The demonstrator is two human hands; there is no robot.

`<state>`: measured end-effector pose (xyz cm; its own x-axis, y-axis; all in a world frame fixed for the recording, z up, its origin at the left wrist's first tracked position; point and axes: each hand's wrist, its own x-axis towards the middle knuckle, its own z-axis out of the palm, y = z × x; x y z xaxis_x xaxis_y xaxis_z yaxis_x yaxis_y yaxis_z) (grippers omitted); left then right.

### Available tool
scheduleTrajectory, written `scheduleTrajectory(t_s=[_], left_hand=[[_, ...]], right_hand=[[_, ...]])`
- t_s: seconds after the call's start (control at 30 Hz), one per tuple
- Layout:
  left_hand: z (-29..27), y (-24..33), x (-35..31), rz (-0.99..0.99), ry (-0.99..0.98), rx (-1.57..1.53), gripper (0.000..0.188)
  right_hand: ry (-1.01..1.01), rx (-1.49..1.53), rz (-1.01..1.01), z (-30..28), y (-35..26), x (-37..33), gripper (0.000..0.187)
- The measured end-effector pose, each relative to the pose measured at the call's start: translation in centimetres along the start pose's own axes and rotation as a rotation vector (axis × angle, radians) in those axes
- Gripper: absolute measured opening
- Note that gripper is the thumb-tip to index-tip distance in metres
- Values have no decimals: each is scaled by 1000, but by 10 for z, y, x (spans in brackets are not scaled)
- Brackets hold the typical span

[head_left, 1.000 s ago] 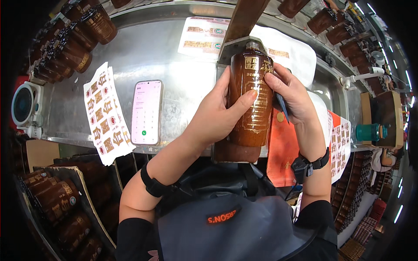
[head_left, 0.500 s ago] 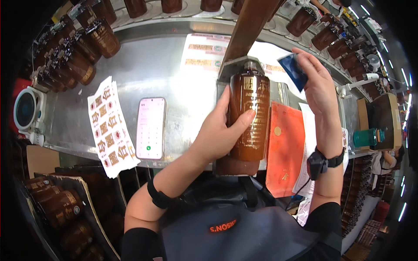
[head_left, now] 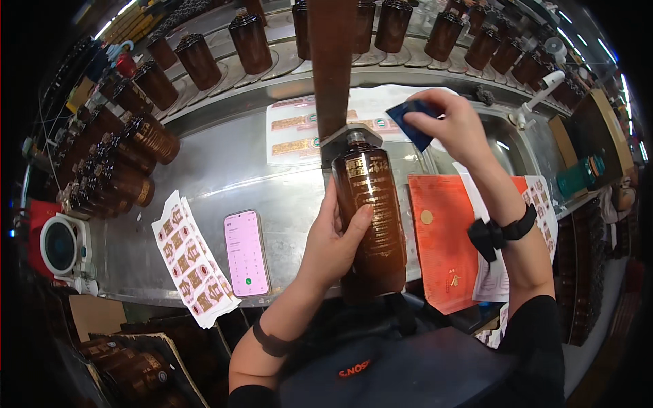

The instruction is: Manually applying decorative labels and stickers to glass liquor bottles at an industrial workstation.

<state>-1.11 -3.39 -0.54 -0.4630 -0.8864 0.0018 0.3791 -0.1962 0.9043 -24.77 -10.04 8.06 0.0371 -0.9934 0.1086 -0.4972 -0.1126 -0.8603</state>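
A tall brown glass bottle (head_left: 375,217) with gold lettering leans, slightly tilted, in front of me, its neck at the far end against a grey angular holder (head_left: 333,144). My left hand (head_left: 335,241) is wrapped round its left side, thumb laid across the front. To the right of the bottle neck, my right hand (head_left: 452,126) is raised above the bench. It pinches a dark blue flat piece (head_left: 412,126), pointed at its lower corner, between thumb and fingers. The piece is apart from the bottle; whether it is stiff or soft, I cannot tell.
A brown post (head_left: 331,68) rises behind the holder. Label sheets (head_left: 192,262) and a lit phone (head_left: 246,251) lie left on the metal bench; more label sheets (head_left: 289,109) lie behind. An orange-red folder (head_left: 442,238) lies right. Bottles (head_left: 252,44) line the far conveyor.
The whole view has shifted, showing more of the far conveyor. My right hand has come leftward and farther out with the blue piece. My left hand keeps its hold on the bottle.
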Motion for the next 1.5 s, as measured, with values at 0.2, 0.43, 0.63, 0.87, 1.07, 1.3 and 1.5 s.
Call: scheduleTrajectory(t_s=[0.2,0.43,0.63,0.87,1.07,1.3,1.5], left_hand=[[0,6,-1,-32,2,8,71],[-5,-1,-4,-65,12,17,85],[-32,-4,-28,240,-260,732,150],[-34,-23,-28,417,-79,858,129],[-30,-29,-27,557,-1,898,121],[-30,-28,-28,609,44,886,117],[-30,-33,-25,626,48,890,115]], right_hand=[[7,3,35,2,16,-19,27],[66,-103,-32,-7,11,-20,27],[-28,-546,-706,31,-23,-83,34],[-414,-239,-522,35,-36,-131,28],[-276,-611,-867,52,-35,-134,33],[-56,-627,-500,40,-38,-95,33],[-502,-418,-656,56,-52,-97,25]])
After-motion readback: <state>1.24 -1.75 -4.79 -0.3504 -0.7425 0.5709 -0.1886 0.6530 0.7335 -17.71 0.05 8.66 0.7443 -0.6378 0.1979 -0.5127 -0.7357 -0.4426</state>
